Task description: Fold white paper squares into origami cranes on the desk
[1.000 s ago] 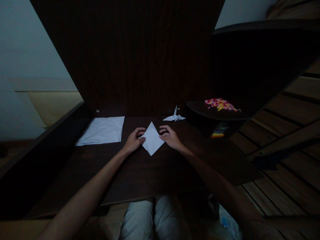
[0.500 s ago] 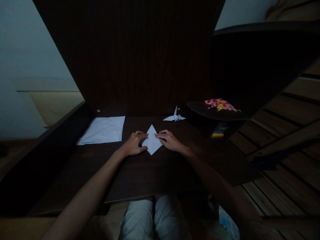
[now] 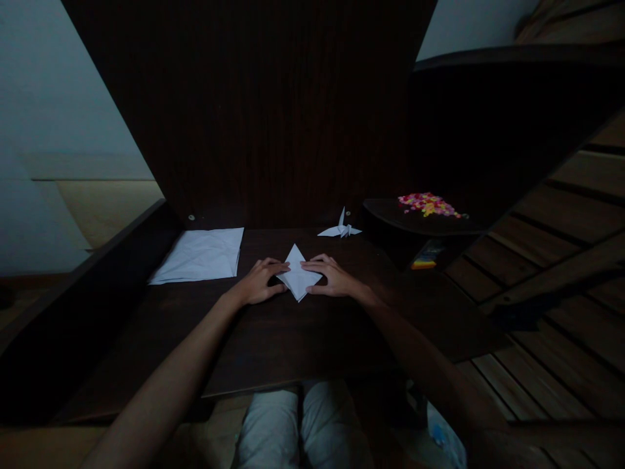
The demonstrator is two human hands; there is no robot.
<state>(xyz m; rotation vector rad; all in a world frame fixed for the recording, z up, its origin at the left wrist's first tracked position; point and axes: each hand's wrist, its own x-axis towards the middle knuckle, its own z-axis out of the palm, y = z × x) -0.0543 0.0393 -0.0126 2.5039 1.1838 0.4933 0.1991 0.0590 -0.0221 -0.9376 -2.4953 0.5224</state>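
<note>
A white folded paper (image 3: 299, 277), diamond-shaped with one corner pointing away from me, lies on the dark desk. My left hand (image 3: 262, 280) grips its left side, fingertips on top and thumb at the lower left edge. On the opposite side, my right hand (image 3: 332, 276) has its fingertips on the paper and its thumb by the lower right edge. Layers show slightly apart at the near corner. Beyond my right hand stands a white origami crane (image 3: 340, 228) with its wings spread.
A stack of white paper sheets (image 3: 200, 254) lies at the left, near the desk's raised side panel (image 3: 97, 286). At the right, a low shelf (image 3: 390, 215) bears a pile of small pink, red and yellow pieces (image 3: 430, 204). A dark back panel (image 3: 273, 117) rises behind.
The paper's near part has shifted slightly right and its layers now show at the near corner. My right thumb has come out to the paper's lower right edge.
</note>
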